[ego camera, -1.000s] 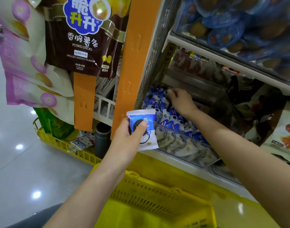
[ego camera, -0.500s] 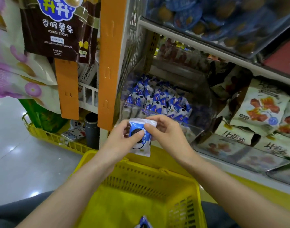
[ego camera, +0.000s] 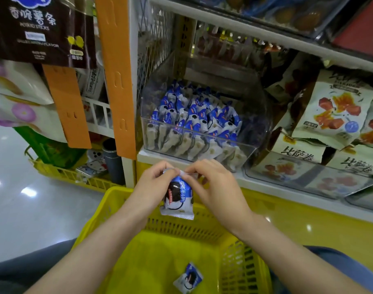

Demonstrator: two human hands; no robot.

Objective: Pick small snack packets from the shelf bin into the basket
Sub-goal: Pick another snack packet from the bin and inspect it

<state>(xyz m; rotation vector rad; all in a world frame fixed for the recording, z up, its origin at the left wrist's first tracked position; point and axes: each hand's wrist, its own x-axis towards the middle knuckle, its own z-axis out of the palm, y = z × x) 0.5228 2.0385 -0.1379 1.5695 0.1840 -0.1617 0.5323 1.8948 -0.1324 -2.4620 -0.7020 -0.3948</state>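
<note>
Two hands were on one small blue-and-white snack packet (ego camera: pixel 178 200), held up just above the far rim of the yellow basket (ego camera: pixel 202 229). The left hand (ego camera: pixel 151 183) and the right hand (ego camera: pixel 215 187) each pinched its top seam, fingers (ego camera: pixel 160 168) curled in and gripping the crimped edge. So the packet hung down between them with the dark cookie picture facing the camera.

One more packet of the same kind, the second packet (ego camera: pixel 188 277), lay flat on the basket floor at the near side, a bit right of middle. Past the hands, the clear plastic bin (ego camera: pixel 202 143) sat on the white shelf (ego camera: pixel 147 154), stuffed with rows of blue packets (ego camera: pixel 194 115). Right of the bin were bigger cream snack bags (ego camera: pixel 333 111) with red pictures. Off to the left an orange strip (ego camera: pixel 119 81) hung down beside a dark potato sticks bag (ego camera: pixel 43 28).
</note>
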